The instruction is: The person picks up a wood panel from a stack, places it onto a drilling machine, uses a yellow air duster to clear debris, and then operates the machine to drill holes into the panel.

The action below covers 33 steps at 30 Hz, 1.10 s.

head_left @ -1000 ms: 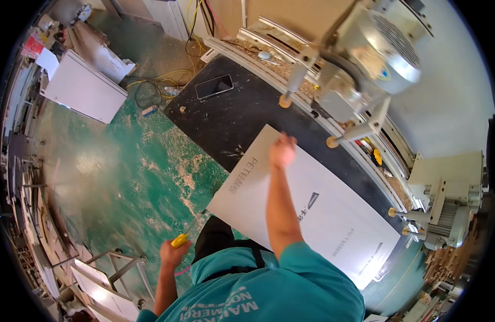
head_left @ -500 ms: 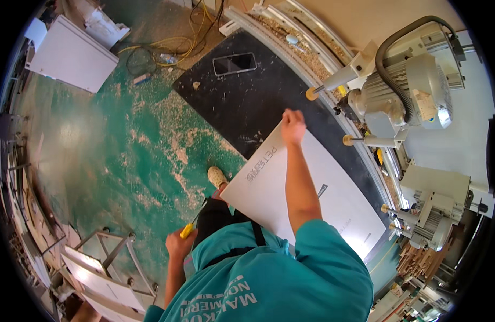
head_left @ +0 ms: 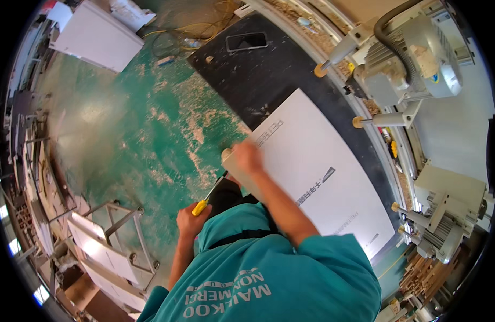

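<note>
A white board (head_left: 322, 161) with printed lettering lies across the black tabletop (head_left: 247, 75), its near end close to my body. My right hand (head_left: 248, 156) is at the board's left edge, near the close corner. Motion smears its fingers, so whether they grip the edge cannot be told. Low at the left, by my thigh, my left hand (head_left: 189, 219) is closed around the yellow handle of a screwdriver (head_left: 201, 208). Its thin shaft points up and to the right, toward the board's near corner.
To the right stands a machine with a grey motor (head_left: 414, 59), a second motor (head_left: 446, 231) and a long rail strewn with wood chips. A phone (head_left: 247, 41) rests on the black tabletop. A metal-framed cart (head_left: 124, 222) carries panels at left. Sawdust covers parts of the green floor (head_left: 134, 134).
My right hand has come from the board's far corner back toward me, to its left edge. My left hand with the screwdriver is slightly higher and further right. The view has shifted a little.
</note>
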### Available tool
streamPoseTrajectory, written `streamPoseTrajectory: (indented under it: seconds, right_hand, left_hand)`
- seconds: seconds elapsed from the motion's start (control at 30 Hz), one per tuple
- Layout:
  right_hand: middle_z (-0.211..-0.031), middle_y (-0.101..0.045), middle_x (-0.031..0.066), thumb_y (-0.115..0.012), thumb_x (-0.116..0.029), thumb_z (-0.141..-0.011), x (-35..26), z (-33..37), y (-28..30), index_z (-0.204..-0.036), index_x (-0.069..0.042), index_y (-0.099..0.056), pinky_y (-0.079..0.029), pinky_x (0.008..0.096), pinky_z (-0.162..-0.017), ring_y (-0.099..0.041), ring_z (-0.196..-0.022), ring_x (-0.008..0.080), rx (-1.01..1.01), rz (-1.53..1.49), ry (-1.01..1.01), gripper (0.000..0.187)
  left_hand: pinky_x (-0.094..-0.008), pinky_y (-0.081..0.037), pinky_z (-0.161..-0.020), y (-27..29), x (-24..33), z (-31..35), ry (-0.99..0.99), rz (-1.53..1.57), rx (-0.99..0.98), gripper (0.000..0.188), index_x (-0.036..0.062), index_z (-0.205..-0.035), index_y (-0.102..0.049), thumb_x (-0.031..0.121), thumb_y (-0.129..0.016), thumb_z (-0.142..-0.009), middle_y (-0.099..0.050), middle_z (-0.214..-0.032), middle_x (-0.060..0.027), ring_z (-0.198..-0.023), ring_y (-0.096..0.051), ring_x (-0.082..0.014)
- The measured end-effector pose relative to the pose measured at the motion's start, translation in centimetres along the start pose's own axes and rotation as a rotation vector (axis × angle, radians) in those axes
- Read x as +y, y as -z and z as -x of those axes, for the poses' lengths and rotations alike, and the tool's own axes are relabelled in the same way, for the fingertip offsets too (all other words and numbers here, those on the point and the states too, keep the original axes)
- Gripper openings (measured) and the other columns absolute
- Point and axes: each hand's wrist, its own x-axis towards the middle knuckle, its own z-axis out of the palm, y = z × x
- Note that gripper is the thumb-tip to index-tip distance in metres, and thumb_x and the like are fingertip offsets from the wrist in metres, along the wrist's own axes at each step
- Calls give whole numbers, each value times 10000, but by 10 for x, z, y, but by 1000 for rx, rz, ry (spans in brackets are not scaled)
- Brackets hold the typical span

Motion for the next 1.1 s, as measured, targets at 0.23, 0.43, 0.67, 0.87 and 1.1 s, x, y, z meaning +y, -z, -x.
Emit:
streamPoseTrajectory:
  seconds: [0.23,0.43,0.67,0.87,1.1]
  right_hand:
    - [-877,-628,123,-599,-142,-883,58,-46,74,-967,-62,-669,-514,422,-676,-640,-819,316,448,91,-168,136]
    - [-882,-650,145,-473,-138,-866,-79,123,-53,-936,-94,-651,-514,467,-722,-646,-867,343,-458,-48,347,196]
    - [-817,-632,131,-610,-99,-798,-18,41,-9,-865,-86,-677,-485,470,-653,-619,-766,343,147,26,423,95]
    - [-733,-572,132,-613,-117,-807,-18,15,6,-736,-104,-647,-469,470,-617,-607,-730,337,-86,199,742,79]
    - [-782,-602,107,-695,-139,-748,1,28,7,-808,-109,-725,-483,451,-679,-609,-784,327,-262,168,1057,73]
  left_hand:
    - [-456,-488,-595,-39,-52,78,89,61,106,359,95,-797,-705,454,-719,-781,-635,-657,-162,-659,-638,-379]
    - [-444,-489,-585,-67,-43,124,200,142,219,324,96,-795,-703,419,-733,-781,-634,-657,-159,-653,-636,-376]
    - [-436,-516,-602,-111,-74,199,417,284,340,320,139,-823,-725,452,-754,-763,-660,-695,-142,-679,-658,-359]
    - [-464,-532,-671,-99,-83,237,401,179,303,415,248,-923,-724,630,-641,-784,-701,-813,-104,-786,-674,-342]
    - [-467,-530,-695,-109,-97,287,436,282,283,448,230,-947,-713,637,-567,-832,-706,-851,-119,-811,-671,-356]
